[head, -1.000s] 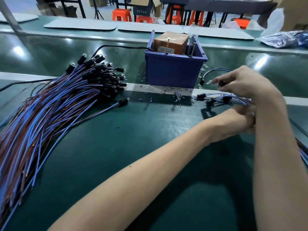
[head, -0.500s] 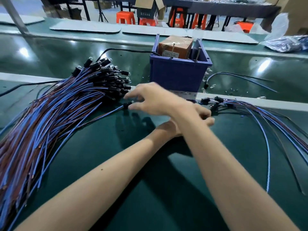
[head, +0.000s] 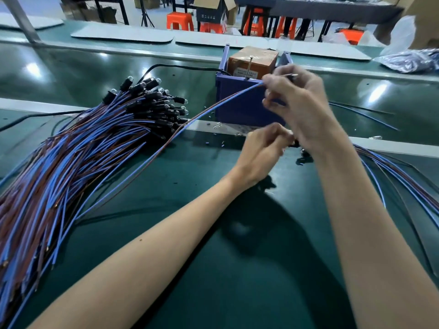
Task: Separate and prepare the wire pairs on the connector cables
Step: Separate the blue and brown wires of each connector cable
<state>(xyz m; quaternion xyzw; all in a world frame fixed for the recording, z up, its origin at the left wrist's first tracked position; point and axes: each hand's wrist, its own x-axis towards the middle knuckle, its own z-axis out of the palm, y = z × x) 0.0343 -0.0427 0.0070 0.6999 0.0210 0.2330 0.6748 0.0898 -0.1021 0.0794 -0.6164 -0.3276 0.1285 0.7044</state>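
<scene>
Green bench mat [head: 178,176], near: our forearms cross it. Left hand [head: 260,151], fingers curled; whether it holds anything, we cannot tell. Right hand [head: 301,103] pinches one cable [head: 204,110] at its connector end, wires trailing to the unsorted pile [head: 83,150] left. Smaller spread [head: 392,167] of cables right. Blue bin [head: 240,108] beyond. Step, we judge: one pair picked; next, the left hand must part blue from brown.
</scene>
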